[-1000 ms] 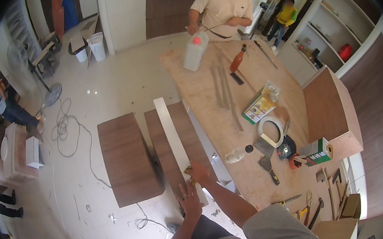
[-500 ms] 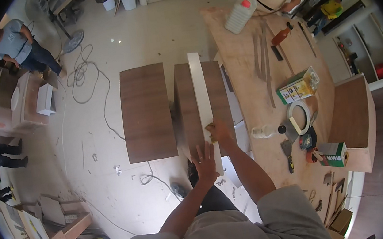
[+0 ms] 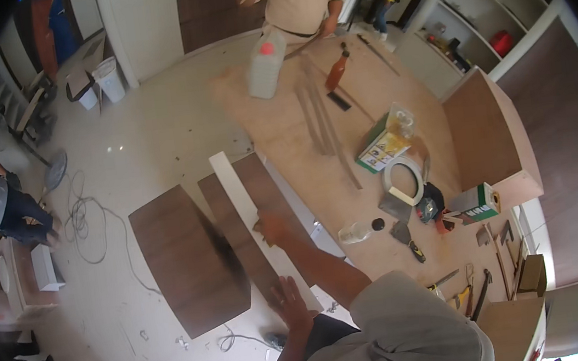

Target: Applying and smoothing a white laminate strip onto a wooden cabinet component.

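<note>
A long white strip (image 3: 234, 187) lies lengthwise on a dark wood-grain box (image 3: 217, 194) in front of me. My left hand (image 3: 293, 307) rests on the strip's near end, fingers stretched out and slightly spread. Farther along, my right hand (image 3: 274, 229) presses down on the strip with curled fingers around something small that I cannot make out. A second wood-grain box (image 3: 188, 263) stands to the left, with a narrow gap between the two.
Right of the boxes, a wooden worktable (image 3: 292, 144) carries a plastic jug (image 3: 267, 69), a tin (image 3: 383, 145), a tape roll (image 3: 403, 180), a clear bottle (image 3: 359, 232) and a scraper (image 3: 407, 240). A co-worker (image 3: 303, 0) stands beyond it. Cable (image 3: 86, 218) lies coiled on the floor.
The view has swung to the right, so the boxes and strip appear slanted. My right hand has slid away from me along the strip; my left hand stays near its close end.
</note>
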Available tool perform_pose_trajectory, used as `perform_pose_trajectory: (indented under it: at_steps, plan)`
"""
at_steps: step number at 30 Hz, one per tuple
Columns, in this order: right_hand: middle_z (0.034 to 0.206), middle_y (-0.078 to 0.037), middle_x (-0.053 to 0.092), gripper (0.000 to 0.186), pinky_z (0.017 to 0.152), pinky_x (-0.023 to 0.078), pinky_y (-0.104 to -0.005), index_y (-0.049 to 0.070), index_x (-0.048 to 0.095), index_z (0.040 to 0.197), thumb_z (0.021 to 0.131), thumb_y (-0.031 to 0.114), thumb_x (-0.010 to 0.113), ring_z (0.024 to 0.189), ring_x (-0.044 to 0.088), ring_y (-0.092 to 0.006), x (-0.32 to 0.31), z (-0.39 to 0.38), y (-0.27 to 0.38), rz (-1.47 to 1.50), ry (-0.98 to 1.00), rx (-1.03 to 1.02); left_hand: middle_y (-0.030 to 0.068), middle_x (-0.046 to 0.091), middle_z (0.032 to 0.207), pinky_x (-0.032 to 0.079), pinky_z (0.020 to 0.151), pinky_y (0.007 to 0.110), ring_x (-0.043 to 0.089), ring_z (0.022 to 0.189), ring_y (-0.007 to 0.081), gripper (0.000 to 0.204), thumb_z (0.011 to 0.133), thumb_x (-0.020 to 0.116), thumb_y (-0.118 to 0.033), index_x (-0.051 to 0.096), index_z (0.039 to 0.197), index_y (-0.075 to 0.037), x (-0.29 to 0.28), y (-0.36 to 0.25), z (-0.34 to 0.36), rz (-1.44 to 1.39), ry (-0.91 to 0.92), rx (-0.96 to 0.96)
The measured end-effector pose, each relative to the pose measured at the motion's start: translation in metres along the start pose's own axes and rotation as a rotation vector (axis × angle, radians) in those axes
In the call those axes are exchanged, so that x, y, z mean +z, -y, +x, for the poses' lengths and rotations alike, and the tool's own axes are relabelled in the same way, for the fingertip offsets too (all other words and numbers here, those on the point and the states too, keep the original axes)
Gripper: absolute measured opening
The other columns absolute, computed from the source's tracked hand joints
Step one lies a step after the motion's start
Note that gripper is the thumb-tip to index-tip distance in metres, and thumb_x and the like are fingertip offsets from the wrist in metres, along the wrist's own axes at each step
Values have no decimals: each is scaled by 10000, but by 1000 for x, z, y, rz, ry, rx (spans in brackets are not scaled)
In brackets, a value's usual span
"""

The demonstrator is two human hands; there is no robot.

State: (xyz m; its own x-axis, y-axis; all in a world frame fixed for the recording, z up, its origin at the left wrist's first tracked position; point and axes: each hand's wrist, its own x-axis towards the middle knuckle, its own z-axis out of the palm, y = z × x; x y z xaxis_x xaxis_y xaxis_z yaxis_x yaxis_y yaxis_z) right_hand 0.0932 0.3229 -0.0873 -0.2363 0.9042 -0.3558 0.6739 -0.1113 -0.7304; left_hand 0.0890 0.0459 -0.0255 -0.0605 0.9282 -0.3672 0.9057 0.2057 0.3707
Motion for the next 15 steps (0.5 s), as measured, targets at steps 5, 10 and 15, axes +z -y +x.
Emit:
perform_pose_trajectory:
  at_steps: [5, 10, 15]
  plan:
    - [855, -182, 722, 245, 609, 592, -438, 12, 617, 977, 896, 224, 711, 611, 722, -301, 2, 47, 39, -187, -47, -112, 146, 42, 1765, 195, 1196, 745, 123, 1587, 508, 1452, 619, 958, -515, 74, 1691, -94, -7, 6, 6, 12, 64, -44]
    - [948, -202, 746, 291, 774, 584, -515, 43, 671, 1046, 879, 265, 757, 879, 743, -387, 2, 98, 61, -244, -38, -126, 152, 25, 1766, 183, 1192, 765, 80, 1591, 512, 1418, 639, 935, -513, 81, 1692, -97, -14, 11, 2, -47, 107, -12]
    - [973, -205, 751, 292, 813, 581, -493, 43, 676, 1038, 870, 262, 773, 939, 736, -399, 0, 144, 105, -220, -51, -130, 137, 46, 1766, 198, 1198, 754, 77, 1596, 498, 1368, 665, 919, -499, 103, 1693, -115, -20, 17, 5, -60, 212, -74]
